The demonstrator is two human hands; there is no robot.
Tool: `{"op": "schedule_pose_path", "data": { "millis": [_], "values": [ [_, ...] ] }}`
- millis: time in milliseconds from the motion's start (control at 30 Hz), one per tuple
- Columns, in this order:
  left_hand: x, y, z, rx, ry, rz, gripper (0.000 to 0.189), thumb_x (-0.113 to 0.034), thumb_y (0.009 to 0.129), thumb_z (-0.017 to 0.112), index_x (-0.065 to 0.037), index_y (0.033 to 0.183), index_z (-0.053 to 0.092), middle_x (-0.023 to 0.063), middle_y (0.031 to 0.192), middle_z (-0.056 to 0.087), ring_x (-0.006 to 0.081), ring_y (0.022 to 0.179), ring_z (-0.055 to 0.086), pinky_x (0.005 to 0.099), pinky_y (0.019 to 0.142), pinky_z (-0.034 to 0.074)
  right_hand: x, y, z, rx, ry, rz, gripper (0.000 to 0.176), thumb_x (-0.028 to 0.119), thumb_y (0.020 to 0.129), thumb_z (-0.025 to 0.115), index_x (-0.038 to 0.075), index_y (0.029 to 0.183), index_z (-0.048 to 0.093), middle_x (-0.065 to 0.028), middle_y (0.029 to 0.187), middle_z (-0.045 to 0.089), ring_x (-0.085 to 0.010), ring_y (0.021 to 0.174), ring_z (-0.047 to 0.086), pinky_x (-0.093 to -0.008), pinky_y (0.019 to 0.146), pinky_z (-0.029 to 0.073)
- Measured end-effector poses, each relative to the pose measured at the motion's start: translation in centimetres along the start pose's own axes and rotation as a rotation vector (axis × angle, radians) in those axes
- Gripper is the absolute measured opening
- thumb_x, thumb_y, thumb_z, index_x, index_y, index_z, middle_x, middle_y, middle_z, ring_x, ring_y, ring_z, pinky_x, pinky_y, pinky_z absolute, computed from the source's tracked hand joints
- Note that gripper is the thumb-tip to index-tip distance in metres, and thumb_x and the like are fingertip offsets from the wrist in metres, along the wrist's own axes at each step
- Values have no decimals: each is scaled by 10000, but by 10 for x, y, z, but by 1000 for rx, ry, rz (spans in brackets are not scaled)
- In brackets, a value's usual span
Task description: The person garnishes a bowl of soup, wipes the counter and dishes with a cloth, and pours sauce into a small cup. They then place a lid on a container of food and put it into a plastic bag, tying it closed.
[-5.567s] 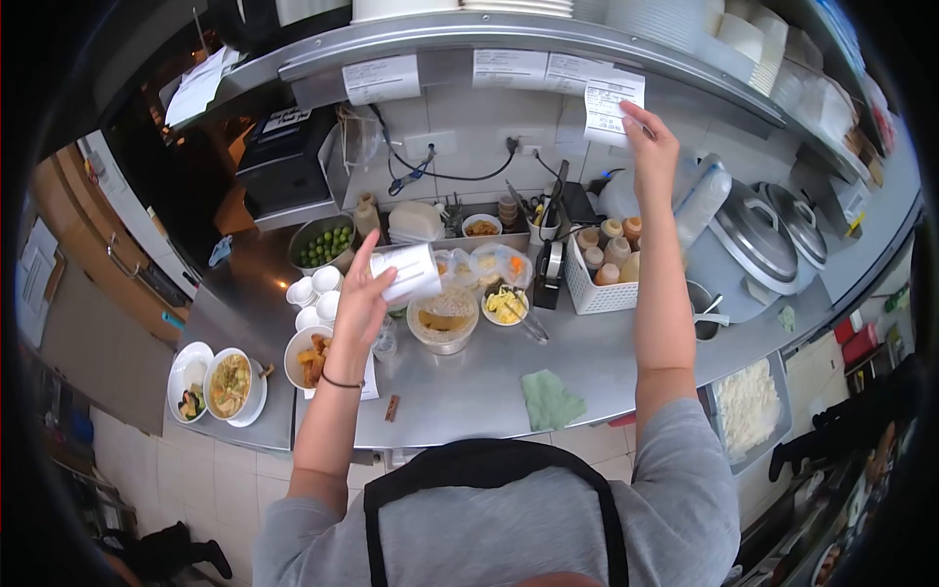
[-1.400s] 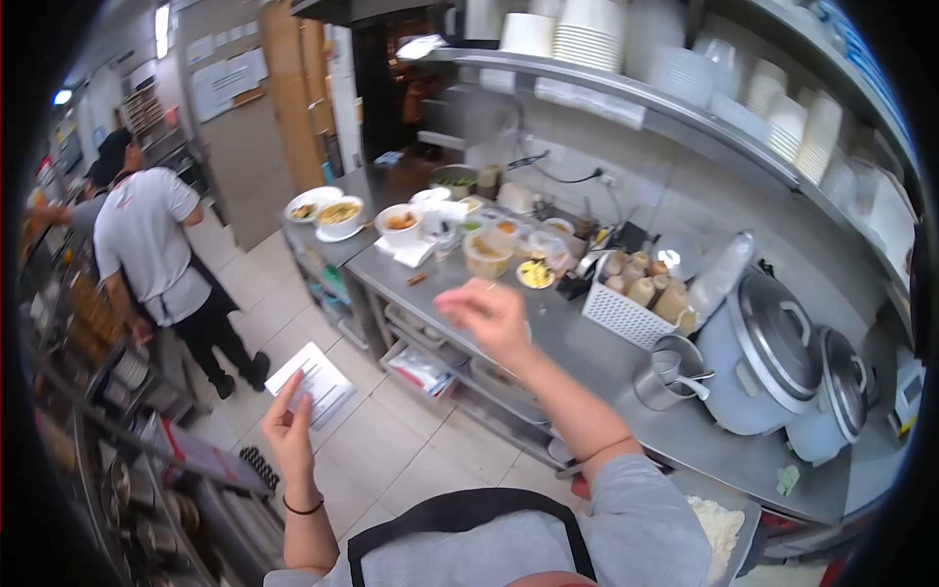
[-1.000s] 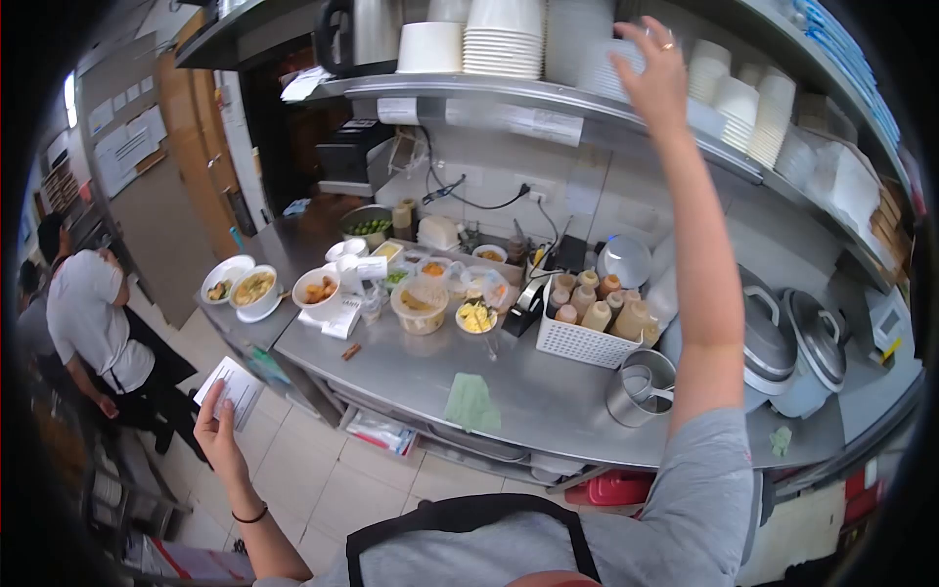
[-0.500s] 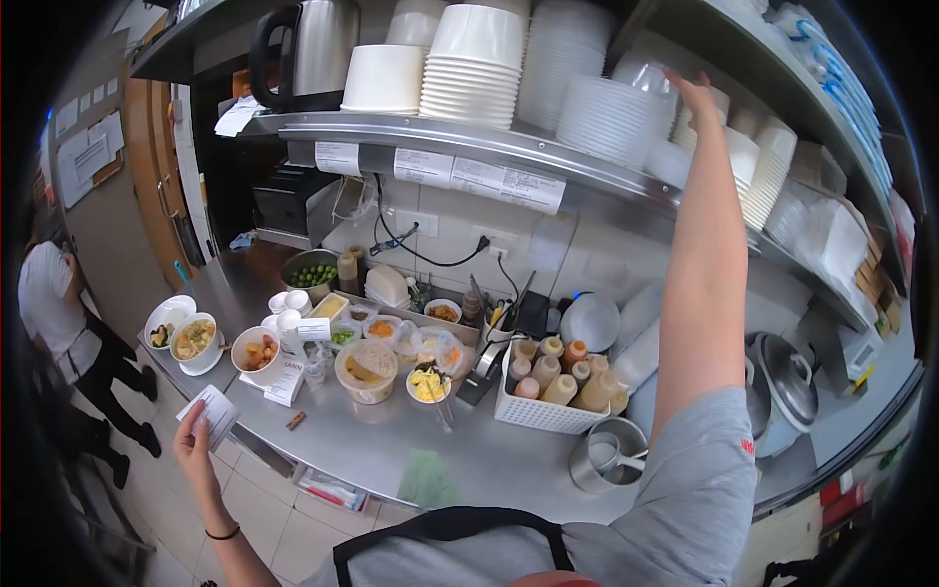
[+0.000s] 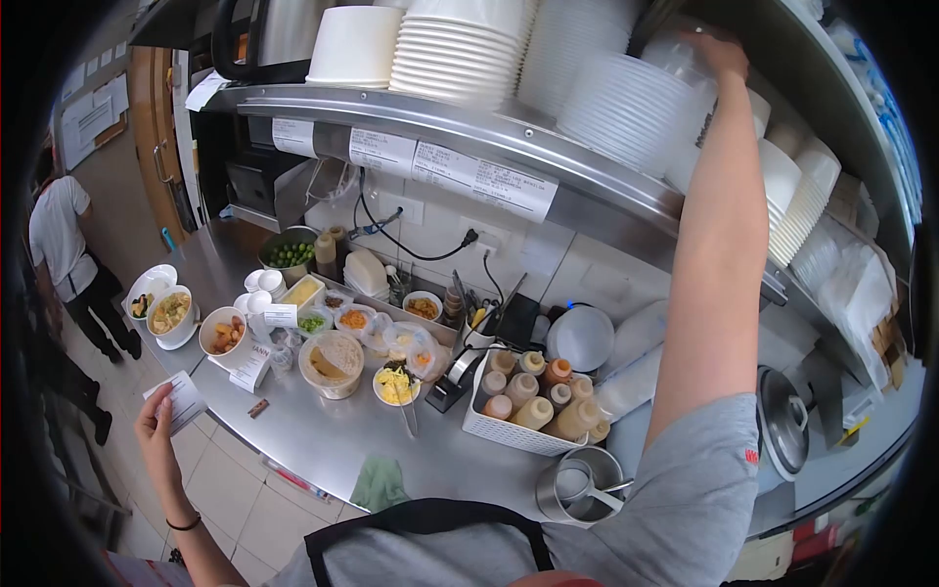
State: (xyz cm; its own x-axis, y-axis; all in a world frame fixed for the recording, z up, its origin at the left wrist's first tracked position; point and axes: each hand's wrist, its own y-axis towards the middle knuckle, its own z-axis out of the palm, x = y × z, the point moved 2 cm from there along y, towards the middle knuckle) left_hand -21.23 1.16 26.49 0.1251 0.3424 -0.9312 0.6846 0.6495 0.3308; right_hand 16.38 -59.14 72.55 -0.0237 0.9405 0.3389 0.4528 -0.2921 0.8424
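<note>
My left hand pinches a small printed paper slip off the front left edge of the counter. Up on the shelf, my right hand curls over clear plastic lids; the fingertips are partly hidden. Just left of them is a stack of translucent plastic containers. White paper cups stand in stacks below and right of the right hand. Nearest the slip on the counter are a bowl of reddish-brown food and a bowl of pale food.
A white basket of sauce bottles stands by a metal pot. Several food containers, including a round tub, and a green cloth lie on the steel counter. Another person stands at far left.
My right hand has gone from spread fingers to curled over the clear plastic on the shelf. My left hand still holds the slip. The view has shifted, and the other person has moved slightly.
</note>
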Motion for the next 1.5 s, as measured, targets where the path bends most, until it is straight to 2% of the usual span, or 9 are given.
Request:
{"op": "schedule_pose_path", "data": {
  "millis": [333, 400, 600, 1000, 1133, 1200, 1267, 1367, 1500],
  "values": [
    [13, -6, -12, 25, 29, -33, 279, -192, 847, 526, 7, 1035, 583, 73, 997, 584, 124, 919, 520, 240, 824, 382, -41, 14, -31, -473, 763, -380, 794, 289, 462, 842, -24, 1117, 522, -104, 1155, 527, -188, 1067, 473, -278, 924, 340],
    [15, -5, -25, -3, 37, -62, 272, -173, 843, 524, 10, 1036, 581, 70, 996, 583, 124, 919, 519, 238, 822, 382, -26, -38, -65, -532, 366, 70, 780, 305, 428, 851, -37, 1060, 549, -133, 1108, 554, -217, 1002, 521, -302, 877, 391],
    [31, -9, -76, 17, -14, -33, 259, -125, 838, 516, 14, 1049, 573, 63, 1015, 579, 108, 912, 517, 228, 807, 387, -41, -57, -24, -837, 745, 344, 882, 390, 287, 874, -17, 968, 487, -220, 1011, 472, -336, 964, 456, -397, 861, 432],
    [94, -26, -309, -293, 55, -10, 193, -90, 822, 512, -31, 963, 630, 34, 921, 621, 93, 817, 535, 205, 711, 415, 296, -461, -173, -934, 1453, -641, 595, 195, 710, 660, 80, 1164, 293, -84, 1253, 326, -197, 1144, 305, -360, 929, 279],
    [119, -34, -353, -350, 51, 93, 214, 1, 793, 503, -24, 967, 624, 84, 905, 634, 119, 820, 564, 271, 696, 451, 440, -600, -89, -326, 1623, -875, 397, 284, 805, 541, 28, 1089, 431, -190, 1010, 480, -324, 858, 542, -387, 817, 463],
    [117, -35, -369, -372, 271, 127, 250, 26, 764, 515, -26, 991, 608, 133, 909, 621, 193, 818, 591, 289, 704, 459, 491, -709, -7, 153, 1235, -571, 573, 262, 716, 665, 37, 1160, 380, -92, 1090, 444, -257, 1001, 461, -346, 866, 391],
    [129, -30, -380, -409, 514, 340, 329, -14, 741, 564, -44, 1069, 561, 177, 997, 571, 285, 899, 564, 339, 771, 444, 581, -826, -27, 1232, 2190, 34, 606, 176, 709, 677, 82, 1201, 334, -95, 1189, 369, -233, 1075, 410, -383, 909, 358],
    [154, -9, -389, -288, 766, 476, 499, -161, 704, 653, -60, 1166, 492, 183, 1180, 464, 317, 1129, 429, 439, 926, 340, 627, -958, -1, 2303, 1881, 1070, 592, 346, 801, 581, 143, 1260, 266, -167, 1198, 363, -333, 1100, 383, -494, 891, 374],
    [219, 35, -413, -181, 867, 401, 348, -183, 728, 624, -68, 1049, 552, 137, 1013, 537, 298, 1024, 495, 433, 889, 371, 685, -1026, 0, 2592, 1355, 1492, 656, 502, 731, 601, 131, 1187, 309, -180, 1185, 353, -345, 1105, 372, -494, 897, 372]
  ]
}}
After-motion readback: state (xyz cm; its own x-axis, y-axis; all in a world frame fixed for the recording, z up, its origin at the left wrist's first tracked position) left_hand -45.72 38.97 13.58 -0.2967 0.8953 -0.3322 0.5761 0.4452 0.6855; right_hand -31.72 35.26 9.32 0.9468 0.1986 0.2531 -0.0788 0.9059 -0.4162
